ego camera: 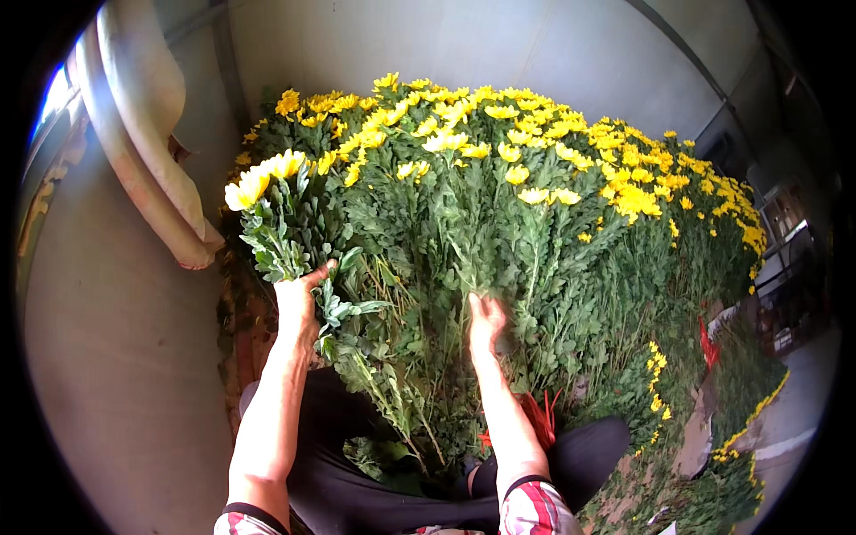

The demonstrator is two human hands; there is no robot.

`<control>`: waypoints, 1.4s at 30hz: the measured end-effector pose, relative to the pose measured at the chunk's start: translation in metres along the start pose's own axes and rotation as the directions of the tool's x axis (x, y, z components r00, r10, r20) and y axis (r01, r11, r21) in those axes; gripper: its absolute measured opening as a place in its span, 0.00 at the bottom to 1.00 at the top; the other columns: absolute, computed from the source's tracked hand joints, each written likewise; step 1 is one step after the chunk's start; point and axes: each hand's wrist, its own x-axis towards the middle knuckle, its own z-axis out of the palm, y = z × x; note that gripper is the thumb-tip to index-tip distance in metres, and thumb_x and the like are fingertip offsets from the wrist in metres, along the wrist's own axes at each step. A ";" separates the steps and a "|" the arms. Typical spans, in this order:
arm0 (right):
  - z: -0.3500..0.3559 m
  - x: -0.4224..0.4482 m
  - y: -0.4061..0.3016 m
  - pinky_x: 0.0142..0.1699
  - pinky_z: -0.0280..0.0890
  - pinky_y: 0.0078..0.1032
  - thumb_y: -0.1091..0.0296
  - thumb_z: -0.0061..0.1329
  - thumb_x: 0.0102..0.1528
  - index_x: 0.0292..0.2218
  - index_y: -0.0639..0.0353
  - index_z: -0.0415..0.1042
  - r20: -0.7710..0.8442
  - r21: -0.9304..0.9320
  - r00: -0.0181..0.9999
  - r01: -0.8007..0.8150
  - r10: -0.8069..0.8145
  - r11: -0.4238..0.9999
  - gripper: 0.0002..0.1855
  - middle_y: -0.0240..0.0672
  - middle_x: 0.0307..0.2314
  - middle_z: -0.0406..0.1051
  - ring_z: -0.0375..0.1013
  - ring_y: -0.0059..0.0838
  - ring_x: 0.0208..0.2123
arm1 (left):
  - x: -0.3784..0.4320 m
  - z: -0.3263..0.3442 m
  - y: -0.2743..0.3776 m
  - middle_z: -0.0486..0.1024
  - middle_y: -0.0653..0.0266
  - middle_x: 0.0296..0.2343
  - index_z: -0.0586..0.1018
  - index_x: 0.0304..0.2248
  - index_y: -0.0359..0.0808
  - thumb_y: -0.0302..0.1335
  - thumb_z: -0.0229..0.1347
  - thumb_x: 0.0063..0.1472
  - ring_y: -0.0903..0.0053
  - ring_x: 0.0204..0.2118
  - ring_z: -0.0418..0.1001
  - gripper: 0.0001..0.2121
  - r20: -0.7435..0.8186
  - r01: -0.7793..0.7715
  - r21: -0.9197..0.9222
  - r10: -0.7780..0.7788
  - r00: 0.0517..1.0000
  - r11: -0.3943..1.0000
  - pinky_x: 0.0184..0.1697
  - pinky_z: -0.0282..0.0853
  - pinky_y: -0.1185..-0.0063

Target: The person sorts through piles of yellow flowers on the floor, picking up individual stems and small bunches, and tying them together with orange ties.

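My left hand point(299, 302) is closed around the leafy stems of a small bunch of yellow chrysanthemums point(281, 231), with the flower heads up and level with one another. Stems with green leaves trail below that hand toward my lap. My right hand point(487, 322), slightly blurred, pinches a chrysanthemum stem point(471, 257) at the front of a large heap of cut chrysanthemums point(562, 267). The lower part of this stem is hard to make out among the others. Loose leafy stems point(394, 401) lie between my bent legs.
Red ties point(538, 418) lie by my right knee point(592, 445). A pale wall point(414, 40) rises behind the heap, and a rolled cloth point(144, 147) hangs at the left. More flower bunches point(742, 374) and leaf litter cover the floor at right.
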 end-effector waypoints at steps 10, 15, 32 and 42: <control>0.011 0.014 0.039 0.57 0.55 0.31 0.48 0.49 0.54 0.51 0.73 0.62 0.005 -0.317 0.974 -0.212 0.225 0.924 0.36 0.54 0.49 0.63 0.62 0.44 0.53 | -0.005 0.009 0.000 0.72 0.64 0.40 0.70 0.45 0.33 0.15 0.64 0.40 0.72 0.42 0.68 0.28 0.035 0.065 0.028 -0.065 0.997 0.998 0.50 0.60 0.73; 0.010 0.023 0.037 0.58 0.54 0.31 0.49 0.47 0.55 0.52 0.73 0.59 0.068 -0.441 0.977 -0.151 0.201 0.884 0.36 0.53 0.51 0.61 0.61 0.41 0.54 | -0.012 0.020 0.007 0.74 0.65 0.37 0.73 0.42 0.33 0.16 0.63 0.43 0.74 0.39 0.70 0.23 0.044 0.077 0.066 -0.080 0.996 0.995 0.45 0.64 0.75; -0.071 0.099 0.000 0.59 0.54 0.41 0.44 0.36 0.59 0.60 0.47 0.46 -0.229 -0.482 0.956 -0.275 0.183 0.832 0.33 0.46 0.57 0.52 0.57 0.47 0.56 | -0.018 0.046 0.002 0.75 0.64 0.35 0.74 0.40 0.31 0.16 0.63 0.42 0.73 0.36 0.70 0.22 0.119 0.102 0.056 -0.108 0.987 0.993 0.42 0.65 0.74; 0.021 0.112 0.010 0.53 0.60 0.38 0.45 0.43 0.55 0.57 0.56 0.54 0.138 -0.751 0.966 -0.043 0.220 0.659 0.35 0.54 0.46 0.65 0.65 0.50 0.48 | -0.016 0.051 -0.012 0.73 0.63 0.36 0.71 0.43 0.32 0.15 0.63 0.42 0.72 0.38 0.69 0.25 0.137 0.136 0.059 -0.143 0.980 0.989 0.44 0.65 0.74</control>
